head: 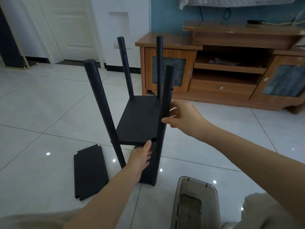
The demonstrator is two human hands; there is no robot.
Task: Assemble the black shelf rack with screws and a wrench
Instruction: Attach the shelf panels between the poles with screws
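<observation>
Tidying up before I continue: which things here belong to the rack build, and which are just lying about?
Job: rack, gripped by left hand and right hand; loose board.
Lying about: grey box, contents unclear; cabinet; door.

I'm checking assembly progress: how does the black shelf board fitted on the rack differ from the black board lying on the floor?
The fitted black shelf board sits raised between four black poles; the loose black board lies flat on the white tiled floor, left of the rack. The left hand holds the fitted board's near edge; nothing touches the loose board. Both are flat, black and rectangular.
</observation>
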